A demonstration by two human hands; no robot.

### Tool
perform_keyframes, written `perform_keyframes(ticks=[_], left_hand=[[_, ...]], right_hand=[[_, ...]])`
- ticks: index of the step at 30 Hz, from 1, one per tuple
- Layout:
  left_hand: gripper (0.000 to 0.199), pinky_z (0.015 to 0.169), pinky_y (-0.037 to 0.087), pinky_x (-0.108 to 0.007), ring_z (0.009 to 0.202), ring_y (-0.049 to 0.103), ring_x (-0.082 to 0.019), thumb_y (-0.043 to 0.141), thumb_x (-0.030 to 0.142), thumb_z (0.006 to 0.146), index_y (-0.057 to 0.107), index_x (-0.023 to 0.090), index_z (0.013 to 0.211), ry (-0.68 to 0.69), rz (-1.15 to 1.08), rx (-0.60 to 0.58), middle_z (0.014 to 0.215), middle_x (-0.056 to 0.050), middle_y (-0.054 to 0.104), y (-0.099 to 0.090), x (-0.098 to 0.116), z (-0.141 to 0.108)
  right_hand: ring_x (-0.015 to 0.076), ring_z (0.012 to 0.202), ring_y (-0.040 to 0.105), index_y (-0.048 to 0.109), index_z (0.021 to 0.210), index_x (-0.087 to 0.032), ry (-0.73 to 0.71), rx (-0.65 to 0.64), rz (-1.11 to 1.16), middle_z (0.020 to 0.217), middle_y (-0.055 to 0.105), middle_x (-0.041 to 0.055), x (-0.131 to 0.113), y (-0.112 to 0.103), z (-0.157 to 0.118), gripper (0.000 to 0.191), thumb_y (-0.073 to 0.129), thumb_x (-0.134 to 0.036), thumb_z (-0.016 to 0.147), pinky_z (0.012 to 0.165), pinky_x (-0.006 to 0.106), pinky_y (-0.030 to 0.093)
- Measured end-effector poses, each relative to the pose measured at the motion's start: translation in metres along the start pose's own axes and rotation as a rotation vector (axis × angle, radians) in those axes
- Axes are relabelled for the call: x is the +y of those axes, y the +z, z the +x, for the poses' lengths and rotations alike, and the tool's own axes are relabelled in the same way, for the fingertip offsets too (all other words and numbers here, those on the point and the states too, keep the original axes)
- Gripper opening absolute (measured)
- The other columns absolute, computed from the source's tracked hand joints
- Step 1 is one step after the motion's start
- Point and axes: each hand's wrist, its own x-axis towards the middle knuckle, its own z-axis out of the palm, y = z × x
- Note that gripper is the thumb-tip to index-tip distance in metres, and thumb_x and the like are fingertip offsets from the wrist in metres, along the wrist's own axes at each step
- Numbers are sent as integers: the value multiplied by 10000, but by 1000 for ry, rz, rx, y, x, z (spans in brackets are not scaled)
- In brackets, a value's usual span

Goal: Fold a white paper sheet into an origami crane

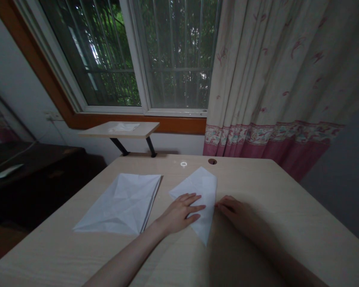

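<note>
We have a pale desk (pixel 257 179) before us, and it fixes every place here. A curtain (pixel 251 79) hangs beyond its far right part, and a window (pixel 173 59) stands behind its far edge, left of the curtain. A shelf (pixel 98 130) rises on dark legs at the desk's far left corner. On the desk's left part lies a creased white square (pixel 131 199), flat and just apart from the sheet (pixel 208 191), which is smaller, white and kite-like, near the desk's middle. The sheet's long axis runs from the desk's far side toward its near side, one sharp tip facing us. Our left hand (pixel 179 213) is the nearer, lying on the sheet with fingers spread and pointing toward the desk's right side, so the sheet is directly under them. Our right hand (pixel 239 215) is at the sheet's right edge, its fingers drawn together; the sheet lies to their left, and we cannot tell whether they pinch it. Smallest is the hole (pixel 212 161), near the desk's far edge.
</note>
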Motion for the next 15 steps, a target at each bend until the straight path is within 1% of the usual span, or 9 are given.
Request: perform_keyframes(ticks=[5, 8, 11, 15], left_hand=[[363, 1140, 348, -469, 1385, 420, -265, 490, 402, 994, 558, 366, 1349, 8, -4, 12, 1515, -14, 432, 0, 1, 0], [365, 1139, 349, -467, 1388, 416, -261, 482, 418, 996, 554, 370, 1351, 8, -1, 21, 1516, -7, 431, 0, 0, -1], [367, 1136, 352, -471, 1389, 414, -263, 493, 409, 992, 550, 375, 1353, -2, 0, 10, 1517, -6, 428, 0, 1, 0], [360, 1137, 350, -470, 1385, 420, -262, 507, 384, 987, 564, 367, 1343, -8, 3, 0, 1513, -15, 435, -1, 2, 0]], right_hand=[[209, 824, 636, 663, 781, -231, 1, -6, -72, 865, 689, 49, 0, -2, 0, 233, 477, -240, 922, 780, 340, 507], [207, 805, 635, 670, 780, -234, -11, -29, -75, 846, 685, 44, 2, -2, 0, 231, 485, -233, 917, 762, 333, 508], [210, 812, 633, 666, 776, -235, -17, -2, -68, 846, 679, 44, 5, 1, -1, 224, 485, -219, 907, 769, 337, 505], [216, 804, 629, 636, 732, -229, 6, 39, -123, 833, 665, 49, 8, 8, -2, 214, 491, -203, 887, 761, 343, 502]])
